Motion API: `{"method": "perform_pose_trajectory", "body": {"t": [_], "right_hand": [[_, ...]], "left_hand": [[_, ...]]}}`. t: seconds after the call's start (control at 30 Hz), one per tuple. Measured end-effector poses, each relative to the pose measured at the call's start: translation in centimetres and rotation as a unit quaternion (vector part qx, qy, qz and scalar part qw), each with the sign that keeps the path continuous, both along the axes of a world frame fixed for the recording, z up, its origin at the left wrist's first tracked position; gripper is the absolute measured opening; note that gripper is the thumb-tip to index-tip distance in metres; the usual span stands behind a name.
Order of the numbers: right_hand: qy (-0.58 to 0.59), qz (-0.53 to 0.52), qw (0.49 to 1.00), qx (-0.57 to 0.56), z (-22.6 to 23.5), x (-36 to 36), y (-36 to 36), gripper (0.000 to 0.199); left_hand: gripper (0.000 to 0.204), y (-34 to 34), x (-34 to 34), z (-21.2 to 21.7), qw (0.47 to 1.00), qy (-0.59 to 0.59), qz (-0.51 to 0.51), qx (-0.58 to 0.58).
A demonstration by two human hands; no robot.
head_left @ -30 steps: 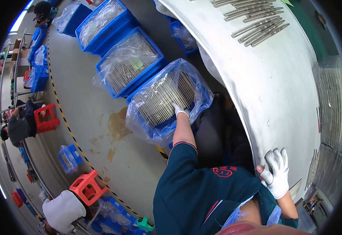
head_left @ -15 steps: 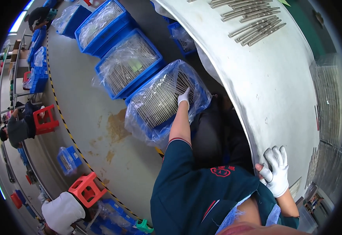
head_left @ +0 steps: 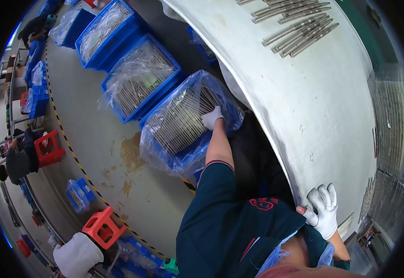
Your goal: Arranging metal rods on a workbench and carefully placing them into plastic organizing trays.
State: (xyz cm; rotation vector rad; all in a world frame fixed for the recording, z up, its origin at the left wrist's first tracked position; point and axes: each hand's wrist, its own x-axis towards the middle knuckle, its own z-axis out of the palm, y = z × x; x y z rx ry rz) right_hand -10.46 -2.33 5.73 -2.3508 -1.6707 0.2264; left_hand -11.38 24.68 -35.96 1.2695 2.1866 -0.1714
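My left hand, in a white glove, reaches into a blue crate lined with clear plastic. Its fingers curl down over the long thin metal rods that lie side by side there; the fingertips are partly hidden against them. At the near edge of the white table, my right hand rests with the fingers stretched out and nothing in it. That glove leaves the thumb tip bare. More metal rods with notched ends lie in loose bunches at the table's far end.
Two further blue crates of plastic-covered rods stand in a row beyond. Bundled rods line the table's right side. Across a striped floor line are red stools and seated co-workers. Brown stains mark the floor.
My left hand has shifted slightly left over the rods, and its fingers have gone from pointing forward to curled. My right hand stays at the table edge. The view has turned a little.
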Motion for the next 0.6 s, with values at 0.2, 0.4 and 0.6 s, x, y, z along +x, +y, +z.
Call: {"method": "perform_pose_trajectory", "body": {"t": [0.2,0.4,0.6], "right_hand": [[0.014,0.003,1.0,-0.011,0.2,0.0,-0.1,0.031],[0.012,-0.003,1.0,-0.004,0.0,0.0,0.0,0.029],[0.033,0.023,0.998,0.041,1.6,-0.3,0.3,0.023]], "left_hand": [[0.071,1.2,-2.2,-0.6,0.997,-0.04,-0.069,-0.014],[0.06,2.5,-6.1,-3.6,0.99,-0.128,-0.06,-0.007],[0.049,7.4,-13.2,-8.6,0.975,-0.216,-0.041,0.014]]}}
